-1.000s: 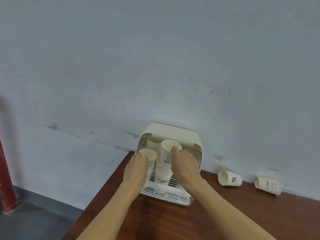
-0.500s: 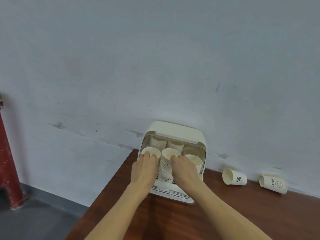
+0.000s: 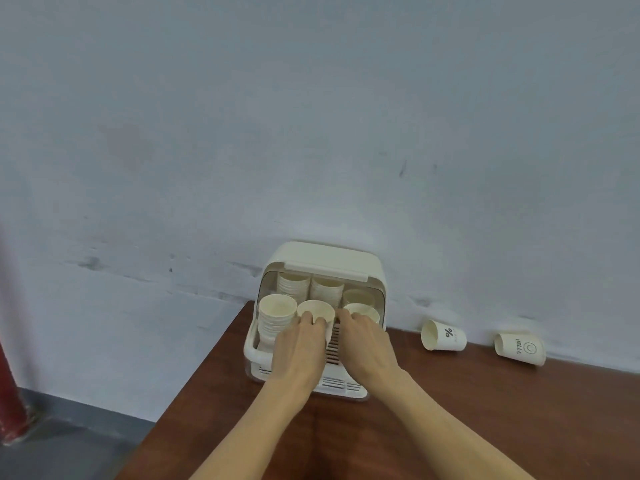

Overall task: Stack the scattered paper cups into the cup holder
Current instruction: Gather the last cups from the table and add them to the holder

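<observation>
The cream cup holder (image 3: 322, 258) stands open against the wall, with several stacks of paper cups inside. My left hand (image 3: 299, 344) reaches into it, fingertips hooked over the rim of the front middle cup (image 3: 316, 308). My right hand (image 3: 365, 341) lies beside it, its fingers touching the front right stack (image 3: 365, 310) and hiding that stack's left part. A tall front left stack (image 3: 277, 308) stands free of both hands. Two loose cups lie on their sides on the table, one marked with a percent sign (image 3: 445, 336) and one marked HELLO (image 3: 519, 348).
The brown wooden table (image 3: 450, 410) meets the grey wall behind the holder. Its left edge runs diagonally just left of the holder, with grey floor below. A red pipe (image 3: 8, 386) stands at the far left.
The cup my right hand held has gone down onto the middle stack. My left hand moved from the left stack to the middle cup. My right hand shifted towards the right stack.
</observation>
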### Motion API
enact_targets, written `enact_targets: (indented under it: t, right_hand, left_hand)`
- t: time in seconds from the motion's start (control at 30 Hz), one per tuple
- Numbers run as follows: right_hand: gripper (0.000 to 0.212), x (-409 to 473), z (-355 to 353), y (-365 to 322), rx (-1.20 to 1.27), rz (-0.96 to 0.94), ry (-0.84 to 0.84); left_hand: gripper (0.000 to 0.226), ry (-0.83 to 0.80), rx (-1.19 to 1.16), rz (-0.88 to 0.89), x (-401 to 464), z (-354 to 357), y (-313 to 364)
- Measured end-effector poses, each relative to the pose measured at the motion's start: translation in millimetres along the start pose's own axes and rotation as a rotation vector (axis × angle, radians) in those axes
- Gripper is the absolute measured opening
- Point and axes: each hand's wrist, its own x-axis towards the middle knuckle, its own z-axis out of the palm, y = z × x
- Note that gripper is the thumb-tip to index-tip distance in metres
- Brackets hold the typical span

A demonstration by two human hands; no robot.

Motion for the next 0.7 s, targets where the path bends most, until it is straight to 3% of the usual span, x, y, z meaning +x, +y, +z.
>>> enact_targets:
  t: [0.23,0.43,0.7]
  right_hand:
    - [0.021,-31,-14,97,-0.023,0.197,0.067]
    - [0.029,-58,-10,189,-0.096,0.425,0.003]
    - [0.026,-86,7,270,-0.145,0.536,-0.053]
  left_hand:
    - [0.034,-0.031,-0.008,0.137,5,27,73]
    - [0.021,-0.089,-0.083,0.211,16,71,135]
    - [0.022,-0.199,-0.121,0.204,50,125,189]
